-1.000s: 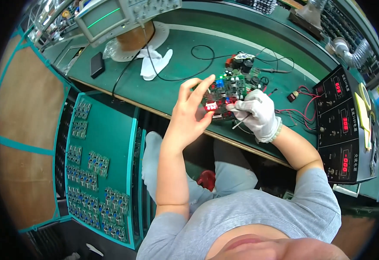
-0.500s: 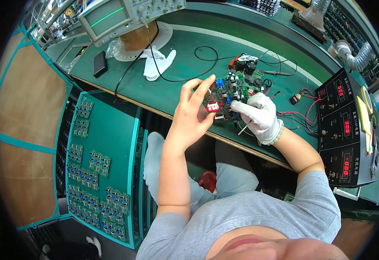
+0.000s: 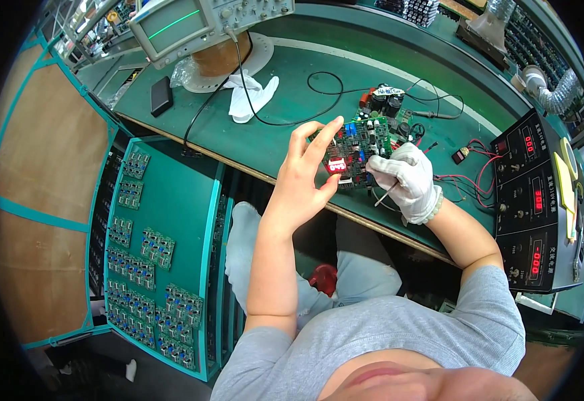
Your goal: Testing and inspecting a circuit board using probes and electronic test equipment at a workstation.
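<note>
My bare left hand (image 3: 293, 184) grips the left side of a green circuit board (image 3: 353, 142), thumb at the lower edge and fingers at the upper one. A small digit display (image 3: 336, 165) glows red near the board's lower left corner. On my right hand (image 3: 409, 182) is a white glove. Its fingers are pinched at the board's lower right, closed on a thin pale rod (image 3: 385, 195) that sticks out below them. The rod's working end is hidden by the glove. Just behind the board sits another assembly with black capacitors (image 3: 392, 105).
An oscilloscope (image 3: 178, 30) with a green trace stands at the back left. A white glove (image 3: 250, 97) and a black box (image 3: 161, 97) lie on the green bench. Power supplies (image 3: 536, 200) stand right, with red wires (image 3: 482, 175). A left-hand tray (image 3: 181, 177) holds several boards.
The bench scene has shifted slightly right in view. The red digits on the board's display look different. Both hands keep their hold on the board and the rod.
</note>
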Demonstrator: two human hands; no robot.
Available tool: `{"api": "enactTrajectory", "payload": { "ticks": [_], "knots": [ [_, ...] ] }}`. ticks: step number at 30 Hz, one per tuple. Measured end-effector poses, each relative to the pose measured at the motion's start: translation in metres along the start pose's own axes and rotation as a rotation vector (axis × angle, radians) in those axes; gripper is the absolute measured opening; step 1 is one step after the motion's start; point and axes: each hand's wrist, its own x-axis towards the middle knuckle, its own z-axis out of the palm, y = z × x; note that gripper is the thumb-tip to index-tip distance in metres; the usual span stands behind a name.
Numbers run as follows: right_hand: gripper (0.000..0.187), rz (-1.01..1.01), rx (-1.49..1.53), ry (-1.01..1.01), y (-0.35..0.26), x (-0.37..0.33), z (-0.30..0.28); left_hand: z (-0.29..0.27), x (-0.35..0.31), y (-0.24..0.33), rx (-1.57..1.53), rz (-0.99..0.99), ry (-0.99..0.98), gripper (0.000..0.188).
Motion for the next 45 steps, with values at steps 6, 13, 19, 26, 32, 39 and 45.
{"api": "enactTrajectory", "payload": {
  "ticks": [6,13,19,26,32,39,45],
  "knots": [
    [0.042,-0.012,0.021,0.011,-0.001,0.002,0.000,0.000,0.000,0.000,0.034,0.008,0.007,0.089],
    [0.040,0.049,0.121,-0.085,0.000,0.000,-0.002,0.001,-0.001,0.001,0.016,0.010,0.004,0.089],
    [0.038,-0.020,0.037,0.022,0.001,-0.001,-0.002,0.003,0.000,0.002,0.020,0.029,0.001,0.089],
    [0.031,0.024,0.011,0.004,-0.004,0.008,-0.001,0.002,-0.002,0.005,0.058,0.017,0.005,0.090],
    [0.051,0.359,0.047,-0.107,-0.031,0.017,-0.016,0.002,-0.003,0.000,0.052,0.014,0.021,0.092],
    [0.024,0.336,-0.008,-0.194,-0.045,0.018,-0.006,-0.001,-0.005,0.001,0.105,0.017,0.030,0.095],
    [0.026,0.229,0.029,-0.111,-0.035,0.016,-0.001,-0.001,-0.005,0.002,0.100,-0.001,0.037,0.096]
  ]
}}
